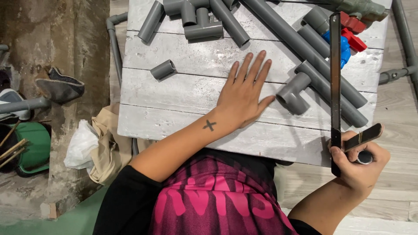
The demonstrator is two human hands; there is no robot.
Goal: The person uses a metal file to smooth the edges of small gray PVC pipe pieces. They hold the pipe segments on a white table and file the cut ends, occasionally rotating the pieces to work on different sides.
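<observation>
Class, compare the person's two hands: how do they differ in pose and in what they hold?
The left hand lies flat, fingers spread, on the white table, holding nothing. The right hand is closed around a hacksaw, off the table's edge. Both are bare.

- A whitewashed plank table [174,100] with peeling paint stands on a pale wooden floor [392,113].
- On the left rises a rough, stained concrete wall [65,39].
- Below it lie a green basin [35,148], a white plastic bag [80,146] and beige cloth [109,143].
- Even, soft light.
</observation>
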